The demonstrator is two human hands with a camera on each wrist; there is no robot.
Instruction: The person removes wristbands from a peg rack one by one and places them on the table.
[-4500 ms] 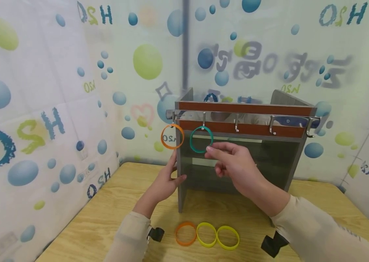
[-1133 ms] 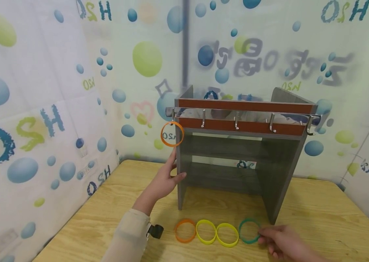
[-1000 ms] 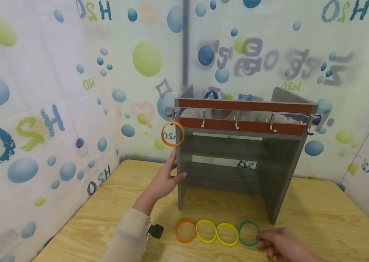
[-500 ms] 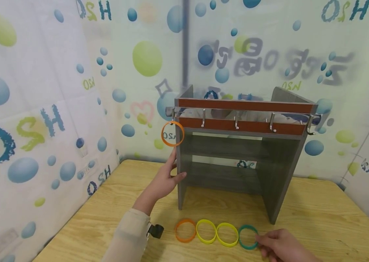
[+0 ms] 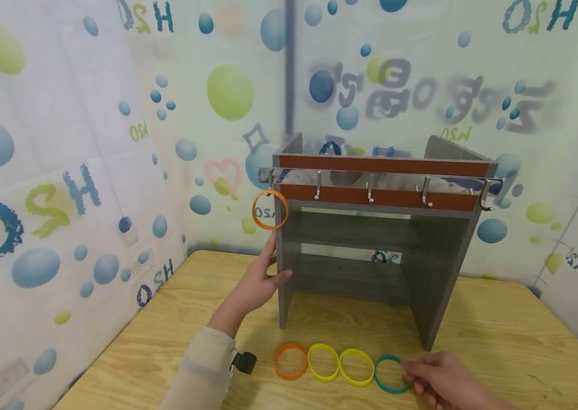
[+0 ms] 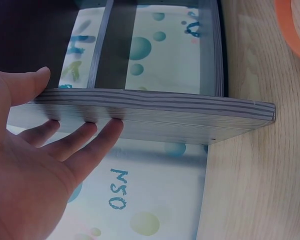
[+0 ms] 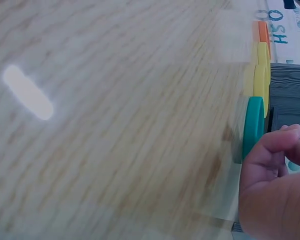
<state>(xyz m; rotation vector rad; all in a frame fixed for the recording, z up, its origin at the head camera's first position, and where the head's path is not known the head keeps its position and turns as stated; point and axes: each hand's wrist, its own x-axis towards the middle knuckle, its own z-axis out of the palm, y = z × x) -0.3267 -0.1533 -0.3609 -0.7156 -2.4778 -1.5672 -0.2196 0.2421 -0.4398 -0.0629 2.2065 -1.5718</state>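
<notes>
My left hand (image 5: 255, 287) grips the left side panel of a small grey wooden shelf (image 5: 437, 262), thumb on the inner face and fingers on the outer face, as the left wrist view shows. An orange silicone wristband (image 5: 270, 228) hangs on the leftmost metal hook, just above this hand. Low on the right, my right hand (image 5: 445, 378) pinches the right edge of a green wristband (image 7: 253, 127) at the table. That band ends a row with two yellow wristbands (image 5: 323, 378) and a second orange wristband (image 5: 290, 378).
A metal rail with several hooks (image 5: 371, 196) runs across the shelf's red-brown front boards (image 5: 381, 165). Apart from the leftmost, the hooks carry nothing. The wooden table (image 5: 165, 341) meets patterned curtains (image 5: 114, 228) behind and to the left.
Several seconds ago my right hand held the green wristband up by the second hook; it has come down to the table beside the yellow ones. The left hand has stayed put.
</notes>
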